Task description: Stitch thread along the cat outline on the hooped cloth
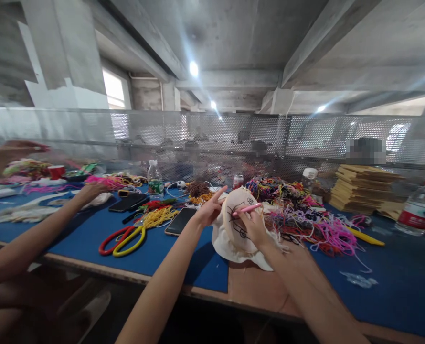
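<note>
Pink pen-like tool at the face of the hooped cloth.
The right hand is closed around the tool, its tip at the black line drawing; whether it touches or pierces the fabric is too small to tell. The left hand is at the left rim of the tilted embroidery hoop, but its hidden fingers leave its grip unclear. The work in hand looks like marking or stitching along the lines; a controlled stroke there would call for a steady hoop and taut cloth. Left of the grip lie a smartphone and, beyond it, red-and-yellow-handled scissors; tangled yarn spreads to the right.
</note>
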{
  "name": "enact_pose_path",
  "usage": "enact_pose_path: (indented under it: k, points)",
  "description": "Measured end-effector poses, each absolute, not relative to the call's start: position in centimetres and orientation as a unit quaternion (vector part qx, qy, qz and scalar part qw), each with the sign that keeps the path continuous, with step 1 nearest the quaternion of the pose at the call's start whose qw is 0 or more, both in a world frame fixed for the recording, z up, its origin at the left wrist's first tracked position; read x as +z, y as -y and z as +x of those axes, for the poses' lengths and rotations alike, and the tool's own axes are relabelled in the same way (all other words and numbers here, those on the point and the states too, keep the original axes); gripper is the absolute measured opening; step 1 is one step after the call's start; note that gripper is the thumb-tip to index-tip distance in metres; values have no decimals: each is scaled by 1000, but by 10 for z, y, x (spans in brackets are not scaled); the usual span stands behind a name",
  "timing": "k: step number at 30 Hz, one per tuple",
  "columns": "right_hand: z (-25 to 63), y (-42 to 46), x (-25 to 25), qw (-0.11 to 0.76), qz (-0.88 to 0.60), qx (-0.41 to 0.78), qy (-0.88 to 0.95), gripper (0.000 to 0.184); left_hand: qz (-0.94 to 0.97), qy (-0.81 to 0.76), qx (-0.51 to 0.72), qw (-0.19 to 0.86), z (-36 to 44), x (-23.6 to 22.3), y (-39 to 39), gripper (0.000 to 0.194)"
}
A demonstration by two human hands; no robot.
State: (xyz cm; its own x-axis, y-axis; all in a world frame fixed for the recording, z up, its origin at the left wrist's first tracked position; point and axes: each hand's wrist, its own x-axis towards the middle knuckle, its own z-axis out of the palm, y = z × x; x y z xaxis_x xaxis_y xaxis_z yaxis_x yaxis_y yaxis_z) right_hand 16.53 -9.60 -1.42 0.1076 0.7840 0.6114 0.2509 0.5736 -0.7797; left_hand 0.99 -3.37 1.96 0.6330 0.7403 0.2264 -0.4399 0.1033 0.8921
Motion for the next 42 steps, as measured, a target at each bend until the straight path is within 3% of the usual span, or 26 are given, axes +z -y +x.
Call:
enact_pose_path:
  k: [5,10,23,42]
  points:
    - [168,101,-12,568,-391,105,717,22,529,-142,402,734,10,19,32,61]
    - [169,102,-14,542,-410,72,730,22,597,-181,431,652,9,17,34,76]
    - [175,98,-18,557,-438,60,703,27,668,-210,447,556,21,16,37,65]
    - [163,99,-22,536,-428,-12,728,21,626,-301,481,535,19,11,30,58]
